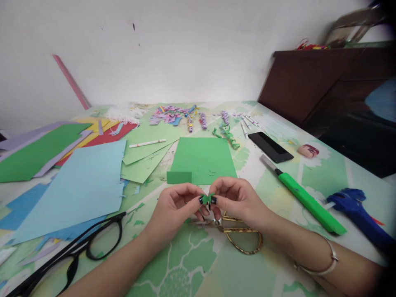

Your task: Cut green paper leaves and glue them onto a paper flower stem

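Between the fingertips of both hands is a small green paper cutout (pixel 205 199). My left hand (pixel 181 206) pinches its left side, and my right hand (pixel 236 200) pinches its right side. Just below the hands lies a pair of scissors with gold handles (pixel 243 231), partly covered by my right hand. Behind my fingers rest a green paper sheet (pixel 204 156), which bears small drawn marks, and a narrow darker green strip (pixel 179 177) at its lower left corner.
Coloured paper sheets (pixel 80 181) and black-framed glasses (pixel 102 243) lie at left. Paper scraps (pixel 168 115), small curled paper figures (pixel 227 136) and markers (pixel 246 123) are at the back. A phone (pixel 270 146), a green-handled lighter (pixel 309 200) and a blue tool (pixel 355 210) lie at right.
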A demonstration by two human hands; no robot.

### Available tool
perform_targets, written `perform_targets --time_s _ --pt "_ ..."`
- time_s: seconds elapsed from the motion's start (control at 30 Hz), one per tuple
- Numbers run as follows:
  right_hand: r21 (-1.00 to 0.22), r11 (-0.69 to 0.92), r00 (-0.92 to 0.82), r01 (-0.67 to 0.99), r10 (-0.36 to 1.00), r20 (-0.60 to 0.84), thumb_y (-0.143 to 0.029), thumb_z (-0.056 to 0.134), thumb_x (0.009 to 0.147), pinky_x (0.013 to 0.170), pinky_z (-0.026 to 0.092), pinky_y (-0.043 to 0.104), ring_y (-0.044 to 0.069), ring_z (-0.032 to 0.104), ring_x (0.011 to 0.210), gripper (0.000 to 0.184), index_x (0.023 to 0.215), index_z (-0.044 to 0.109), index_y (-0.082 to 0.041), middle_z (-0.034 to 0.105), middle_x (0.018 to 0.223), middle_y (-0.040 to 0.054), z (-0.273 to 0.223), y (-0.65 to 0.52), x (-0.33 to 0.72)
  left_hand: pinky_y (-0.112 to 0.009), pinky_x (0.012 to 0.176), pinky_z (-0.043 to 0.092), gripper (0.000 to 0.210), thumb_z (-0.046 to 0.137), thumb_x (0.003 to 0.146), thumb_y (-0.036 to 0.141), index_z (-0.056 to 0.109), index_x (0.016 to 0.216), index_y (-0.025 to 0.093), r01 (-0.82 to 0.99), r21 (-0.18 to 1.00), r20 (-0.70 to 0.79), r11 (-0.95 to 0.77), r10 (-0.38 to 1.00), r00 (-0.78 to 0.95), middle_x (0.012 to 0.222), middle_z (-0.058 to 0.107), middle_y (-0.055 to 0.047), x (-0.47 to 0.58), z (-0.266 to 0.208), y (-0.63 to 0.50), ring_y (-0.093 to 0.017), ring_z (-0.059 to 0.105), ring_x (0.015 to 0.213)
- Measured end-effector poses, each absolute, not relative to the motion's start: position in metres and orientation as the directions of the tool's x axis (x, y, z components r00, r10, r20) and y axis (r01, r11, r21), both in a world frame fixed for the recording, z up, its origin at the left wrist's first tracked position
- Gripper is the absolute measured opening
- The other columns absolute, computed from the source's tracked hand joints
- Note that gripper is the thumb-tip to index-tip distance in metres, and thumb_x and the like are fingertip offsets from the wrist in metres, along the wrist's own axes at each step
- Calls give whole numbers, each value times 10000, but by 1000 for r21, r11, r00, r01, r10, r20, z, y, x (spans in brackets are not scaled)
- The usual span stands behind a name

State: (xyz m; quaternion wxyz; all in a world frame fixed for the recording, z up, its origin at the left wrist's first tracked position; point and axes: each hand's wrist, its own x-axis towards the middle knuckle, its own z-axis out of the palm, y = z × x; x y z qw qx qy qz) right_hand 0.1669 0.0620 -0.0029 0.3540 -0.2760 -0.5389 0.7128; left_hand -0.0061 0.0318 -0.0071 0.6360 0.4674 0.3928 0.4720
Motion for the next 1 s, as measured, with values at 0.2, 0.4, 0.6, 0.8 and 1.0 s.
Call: perform_targets --time_s 0.2,0.4,0.6,0.8,1.0 --pt "-963 -160 -604 -215 797 2 -258 673 775 500 492 182 76 598 498 151 787 584 -138 640 582 -6 -5 63 167 -167 517 533 65 656 778 176 634 755 119 -218 969 -64 119 967 246 590 694 -18 -5 -3 30 -96 638 527" --pt "-968 -162 -600 -192 800 -15 -245 663 784 500 484 177 70 589 494 138 791 573 -141 635 583 -11 -5 62 167 -163 515 533 53 654 772 169 624 755 129 -221 968 -63 118 969 240 585 691 -6 -3 -4 31 -92 639 526" --pt "-963 -171 -619 -207 785 -7 -270 672 783 512 482 191 78 592 507 163 799 577 -139 632 601 -4 -5 62 168 -157 513 527 42 645 772 159 618 754 132 -199 972 -81 128 970 228 574 679 5 -4 -4 29 -85 634 519" --pt "-961 -94 -595 -259 800 82 -291 595 853 552 490 237 96 594 536 160 840 592 -132 621 647 10 -8 65 169 -156 507 516 46 625 780 168 614 749 134 -160 982 -74 105 979 188 563 664 11 -5 -4 30 -83 623 513" --pt "-977 41 -450 -211 883 134 -267 666 791 484 467 205 67 536 492 159 797 546 -163 548 648 -36 -2 62 169 -164 505 510 53 626 778 186 623 764 134 -111 991 -61 71 994 92 564 650 14 -5 -5 32 -84 607 511"
